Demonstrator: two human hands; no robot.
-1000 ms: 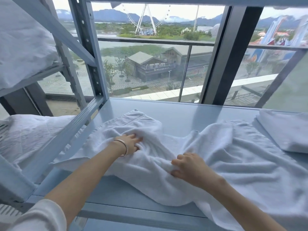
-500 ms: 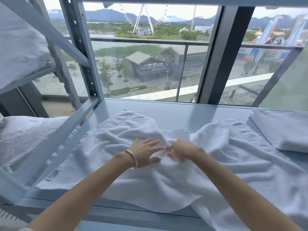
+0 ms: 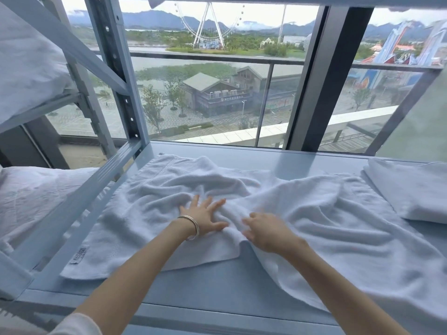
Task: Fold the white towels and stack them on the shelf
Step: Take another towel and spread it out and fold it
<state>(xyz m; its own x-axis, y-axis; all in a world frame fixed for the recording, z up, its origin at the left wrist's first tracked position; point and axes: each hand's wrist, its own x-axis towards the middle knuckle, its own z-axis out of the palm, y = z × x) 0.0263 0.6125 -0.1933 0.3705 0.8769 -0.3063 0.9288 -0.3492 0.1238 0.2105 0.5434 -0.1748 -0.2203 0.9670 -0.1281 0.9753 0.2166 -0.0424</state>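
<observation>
White terry cloth lies rumpled across the pale blue shelf, and the step in hand looks like smoothing the towel flat before any fold is made. Far out to the side of the pressing palm, past the shelf's grey frame, more white linen sits on a lower level, and just short of the wrist's outer side a small label marks the towel's near corner. The left hand rests flat on the cloth with its fingers spread and straight, a thin bangle at the wrist; it pins the fabric, gripping nothing. Beside it, a short way across a raised ridge of cloth, the right hand lies on the towel with fingers bent; motion blur hides whether they pinch the fabric or only press it, so I cannot tell its hold. To do this well, I would keep the flat palm as an anchor and sweep the other hand away from it, toward the loose wrinkled half that trails off the shelf's near edge, so the ridge between the hands is drawn out, not bunched up. Well beyond the sweeping hand, a folded towel already rests at the shelf's far end, which suggests where the finished one belongs.
</observation>
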